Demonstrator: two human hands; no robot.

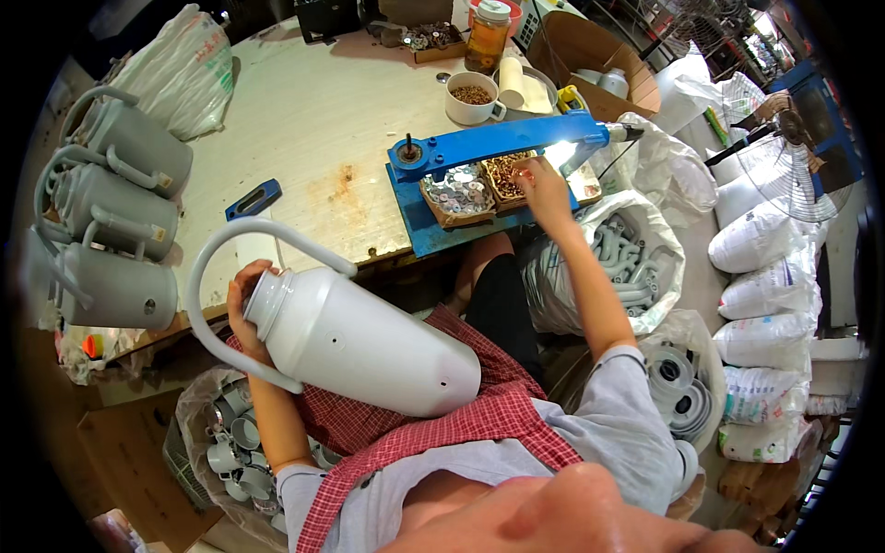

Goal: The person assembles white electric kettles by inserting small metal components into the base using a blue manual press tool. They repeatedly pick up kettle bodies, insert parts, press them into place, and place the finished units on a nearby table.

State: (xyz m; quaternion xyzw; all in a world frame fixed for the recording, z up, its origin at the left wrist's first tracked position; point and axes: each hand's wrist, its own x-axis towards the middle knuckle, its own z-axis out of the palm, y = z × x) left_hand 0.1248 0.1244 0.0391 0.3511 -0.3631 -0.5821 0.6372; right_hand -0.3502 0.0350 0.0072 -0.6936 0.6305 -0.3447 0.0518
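Left hand [247,309] grips the neck of a light, rigid, slippery-looking plastic jug [359,343]; right hand [544,189] pinches among small fasteners in a tray [510,175].

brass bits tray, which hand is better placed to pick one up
Right. The right hand already rests its fingertips in the tray of small brass parts under the blue press. The left hand is busy gripping the neck of the white jug on the lap.

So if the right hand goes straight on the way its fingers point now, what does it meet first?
Most likely the small brass-coloured parts in the tray under the blue press arm. The right hand reaches up and left, fingertips already at that tray; depth is hard to judge.
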